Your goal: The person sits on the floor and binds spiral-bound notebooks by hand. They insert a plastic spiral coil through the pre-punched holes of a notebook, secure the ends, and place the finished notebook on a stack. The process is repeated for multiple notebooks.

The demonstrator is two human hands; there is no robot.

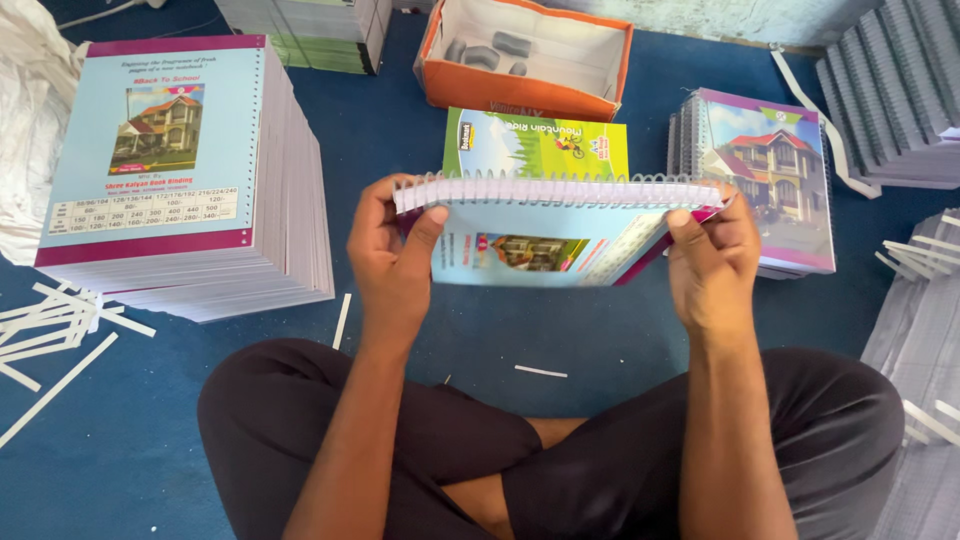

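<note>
crossed legs in dark trousers (560, 450) are seen nearest, on the blue floor (120, 440). above them, a spiral-bound notebook (550, 235) is held in the air, its coil edge gripped by the closed fingers of the left hand (392, 262) and the right hand (712, 262). a green booklet (535, 142) and an orange box (525, 60) lie beyond; a tall stack of cover sheets (180, 170) stands at the left.

I sit cross-legged, both forearms reaching forward from my knees. My left hand (392, 255) is raised with its 4 fingers curled behind and the thumb pressed flat in front. My right hand (712, 262) mirrors it at the same height, thumb on top, fingers folded under.
</note>
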